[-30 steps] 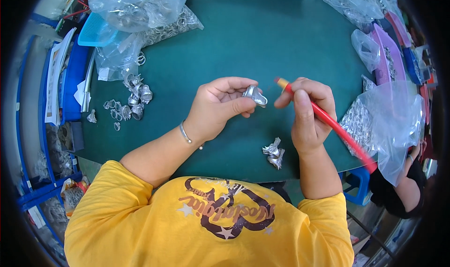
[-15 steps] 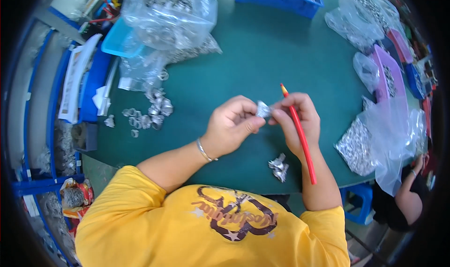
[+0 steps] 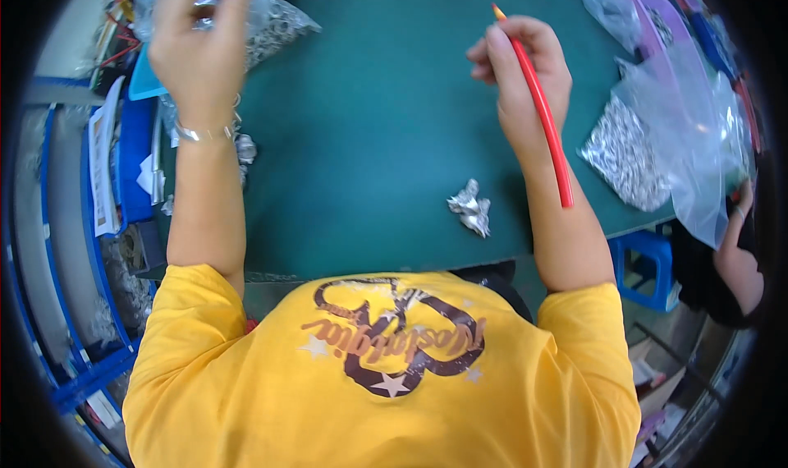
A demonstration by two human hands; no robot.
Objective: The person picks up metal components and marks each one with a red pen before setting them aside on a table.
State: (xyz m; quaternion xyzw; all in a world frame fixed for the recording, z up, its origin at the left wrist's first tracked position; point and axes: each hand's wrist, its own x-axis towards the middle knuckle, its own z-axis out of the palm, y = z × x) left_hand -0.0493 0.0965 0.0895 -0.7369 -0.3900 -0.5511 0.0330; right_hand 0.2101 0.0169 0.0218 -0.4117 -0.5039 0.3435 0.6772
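Observation:
My left hand (image 3: 201, 53) reaches to the upper left, over a clear plastic bag (image 3: 258, 0) of silvery metal pieces. Its fingers are bent together near the top edge, and what they hold, if anything, is blurred. A red pencil (image 3: 543, 111) rests in my right hand (image 3: 533, 82), its tip pointing away from me and its body lying back along the forearm. Nearer to me, a small clump of silvery metal pieces (image 3: 470, 208) lies on the green tabletop (image 3: 353, 156). More silvery pieces (image 3: 245, 149) sit beside my left wrist, partly hidden by the arm.
On the right stand a filled clear bag (image 3: 628, 156) and a lilac bin (image 3: 644, 12). A light-blue tray (image 3: 146, 78) shows at the left, near papers (image 3: 103, 164) and blue racks. A blue stool (image 3: 644, 267) and another person's arm (image 3: 737, 263) are at the right.
My hands have parted. The left went up and left to the bag; the right moved away from me, still with the pencil. The small silvery piece between them no longer shows. The view has shifted.

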